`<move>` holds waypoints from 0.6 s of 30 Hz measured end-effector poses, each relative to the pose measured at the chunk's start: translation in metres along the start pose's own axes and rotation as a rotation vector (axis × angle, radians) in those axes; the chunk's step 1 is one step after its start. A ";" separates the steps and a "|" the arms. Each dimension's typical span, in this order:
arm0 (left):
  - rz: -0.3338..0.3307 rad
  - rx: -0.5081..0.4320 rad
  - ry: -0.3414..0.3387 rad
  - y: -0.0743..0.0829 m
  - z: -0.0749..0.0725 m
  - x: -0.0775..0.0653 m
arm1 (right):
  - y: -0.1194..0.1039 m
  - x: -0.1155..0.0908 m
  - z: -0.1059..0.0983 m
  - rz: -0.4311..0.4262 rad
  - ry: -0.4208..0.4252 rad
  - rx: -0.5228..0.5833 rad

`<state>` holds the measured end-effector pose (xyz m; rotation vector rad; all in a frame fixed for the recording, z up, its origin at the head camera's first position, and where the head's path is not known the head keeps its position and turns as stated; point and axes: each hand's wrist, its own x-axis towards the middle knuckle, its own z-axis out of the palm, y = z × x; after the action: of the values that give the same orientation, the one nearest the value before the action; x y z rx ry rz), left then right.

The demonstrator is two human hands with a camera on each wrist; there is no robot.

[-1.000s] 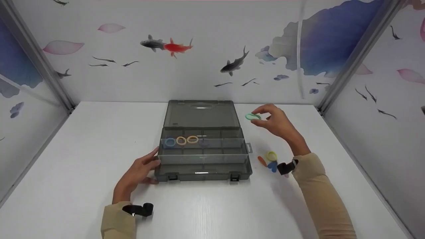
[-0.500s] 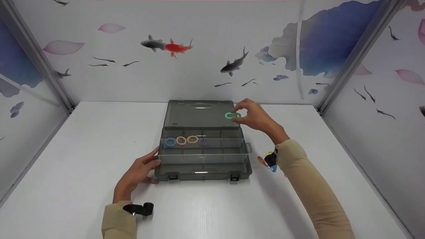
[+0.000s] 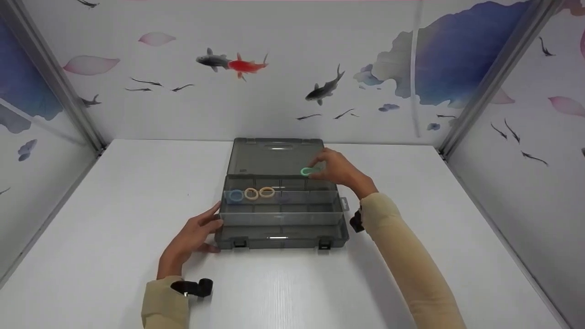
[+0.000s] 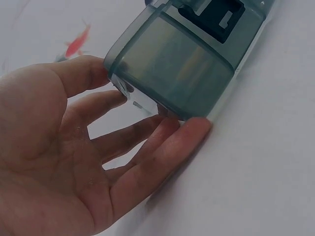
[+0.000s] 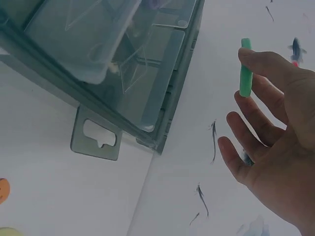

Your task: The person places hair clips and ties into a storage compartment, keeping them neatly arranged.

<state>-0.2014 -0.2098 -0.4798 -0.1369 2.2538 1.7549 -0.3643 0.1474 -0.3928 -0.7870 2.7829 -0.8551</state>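
A grey see-through compartment box [image 3: 283, 244] lies on the white table with its lid [image 3: 269, 157] folded back. My left hand [image 3: 189, 237] rests against the box's left end, several fingertips [image 4: 199, 125] touching the wall. Between thumb and index finger, my right hand [image 3: 340, 169] pinches a green ring [image 5: 245, 73] above the right rear of the box, overlapping the lid's lower edge in the head view. A blue ring [image 3: 236, 201] and two tan rings, one left [image 3: 246, 194] and one right [image 3: 267, 197], sit in the row of compartments. Something purple [image 5: 154, 4] shows inside the box.
A hanging tab [image 3: 345, 204] sticks out from the box's right side, and two latches, left [image 3: 240, 242] and right [image 3: 324, 245], line its front. An orange piece [image 5: 4, 191] and a yellow one [image 5: 10, 232] lie on the table. Patterned walls [image 3: 283, 114] enclose the table.
My right hand has carried the green ring leftward from beside the lid to above the box, then lower and nearer. My left hand stays at the box's left end.
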 end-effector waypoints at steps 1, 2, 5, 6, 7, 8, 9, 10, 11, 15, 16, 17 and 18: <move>0.001 0.004 -0.001 0.000 0.000 0.000 | 0.001 0.001 0.002 0.006 -0.007 -0.002; 0.002 0.006 -0.002 -0.001 0.000 -0.001 | 0.001 0.003 0.004 0.009 -0.012 -0.004; 0.003 0.002 0.000 -0.002 0.000 0.000 | 0.003 0.006 0.011 0.033 -0.028 0.000; 0.003 0.001 0.001 -0.003 0.000 0.000 | 0.003 0.008 0.013 0.044 -0.036 0.009; 0.004 0.000 0.001 -0.003 0.000 0.000 | 0.003 0.008 0.015 0.058 -0.044 0.017; 0.004 -0.001 0.002 -0.004 0.000 0.001 | 0.002 0.009 0.018 0.070 -0.051 0.025; 0.003 -0.003 0.004 -0.004 0.000 0.001 | 0.002 0.010 0.020 0.078 -0.059 0.030; 0.003 -0.002 0.004 -0.004 0.000 0.001 | 0.001 0.010 0.022 0.083 -0.067 0.035; 0.002 -0.002 0.005 -0.003 -0.001 0.002 | 0.001 0.011 0.024 0.085 -0.075 0.046; -0.004 -0.005 0.007 -0.002 -0.001 0.002 | 0.001 0.013 0.030 0.090 -0.105 0.072; -0.004 -0.006 0.006 -0.002 0.000 0.002 | 0.001 0.013 0.031 0.092 -0.112 0.078; -0.006 -0.009 0.003 -0.002 0.000 0.002 | 0.002 0.014 0.032 0.096 -0.120 0.087; -0.005 -0.011 -0.001 -0.001 0.000 0.001 | 0.002 0.014 0.033 0.100 -0.127 0.088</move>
<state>-0.2023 -0.2103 -0.4814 -0.1436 2.2418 1.7644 -0.3687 0.1254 -0.4211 -0.6578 2.6301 -0.8707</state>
